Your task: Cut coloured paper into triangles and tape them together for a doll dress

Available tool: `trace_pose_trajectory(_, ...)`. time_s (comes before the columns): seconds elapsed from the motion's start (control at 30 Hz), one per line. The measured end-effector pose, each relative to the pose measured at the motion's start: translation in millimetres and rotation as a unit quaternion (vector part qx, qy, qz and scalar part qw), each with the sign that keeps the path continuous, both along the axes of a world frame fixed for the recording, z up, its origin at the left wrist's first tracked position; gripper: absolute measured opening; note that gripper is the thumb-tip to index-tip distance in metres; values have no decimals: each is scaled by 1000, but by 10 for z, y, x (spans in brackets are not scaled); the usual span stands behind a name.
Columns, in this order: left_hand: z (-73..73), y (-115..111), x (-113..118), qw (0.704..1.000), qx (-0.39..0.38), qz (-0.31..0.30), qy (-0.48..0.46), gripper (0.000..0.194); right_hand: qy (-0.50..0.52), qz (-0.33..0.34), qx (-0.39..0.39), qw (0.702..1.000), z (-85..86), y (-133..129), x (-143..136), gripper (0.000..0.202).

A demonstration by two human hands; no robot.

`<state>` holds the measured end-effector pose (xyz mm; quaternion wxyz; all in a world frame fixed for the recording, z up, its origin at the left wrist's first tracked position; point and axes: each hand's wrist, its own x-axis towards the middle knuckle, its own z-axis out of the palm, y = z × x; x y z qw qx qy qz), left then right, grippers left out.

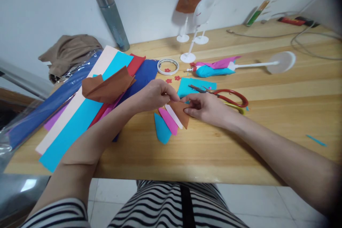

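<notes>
At the middle of the table, a small piece of brown paper (181,113) is pinched at its upper edge by my left hand (157,94). My right hand (204,108) grips the same piece from the right, thumb on its face. Below it lie a white strip (173,116), a pink piece (168,121) and a blue piece (162,128), side by side like a fan. Just beyond my right hand rest scissors with red handles (231,96), their blades over a blue paper sheet (185,86). Whatever is between my fingertips is too small to make out.
Coloured paper sheets (80,128) are piled at left, with folded brown paper (109,87) on top. A tape roll (167,67), red paper flowers (177,78) and a dressed figure on a stand (215,68) lie behind my hands. A bottle (113,21) leans against the wall.
</notes>
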<state>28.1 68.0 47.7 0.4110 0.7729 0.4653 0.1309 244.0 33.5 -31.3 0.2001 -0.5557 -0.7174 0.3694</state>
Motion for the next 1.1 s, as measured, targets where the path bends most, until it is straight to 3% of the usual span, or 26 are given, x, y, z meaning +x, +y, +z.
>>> trace_pose_trajectory(0.13,-82,-10,3,999,30,-42,-1,44,-24,6,15,1000,88,-26,0,28)
trace_pose_trajectory(0.27,-48,1,2,999,13,0,-39,40,-66,1,12,998,265,-78,-29,26)
trace_pose_trajectory(0.43,229,46,-109,991,9,115,-68,26,-99,-10,27,995,390,-89,-29,11)
trace_pose_trajectory(0.57,508,87,-349,966,109,205,-112,20,-116,-60,36,991,486,15,183,10)
trace_pose_trajectory(0.67,661,110,-544,946,159,263,-99,17,-224,-82,60,969,585,112,432,11)
trace_pose_trajectory(0.8,781,146,-800,946,178,263,-63,13,-262,-62,57,961,648,182,605,20)
trace_pose_trajectory(0.93,858,161,-1033,936,200,286,-51,12,-239,-21,57,969,689,266,501,19)
trace_pose_trajectory(1.0,874,154,-1077,933,204,292,-43,13,-251,-8,50,967,737,323,423,17)
trace_pose_trajectory(1.1,825,148,-1004,945,197,260,-21,17,-338,-11,44,940,785,373,380,18)
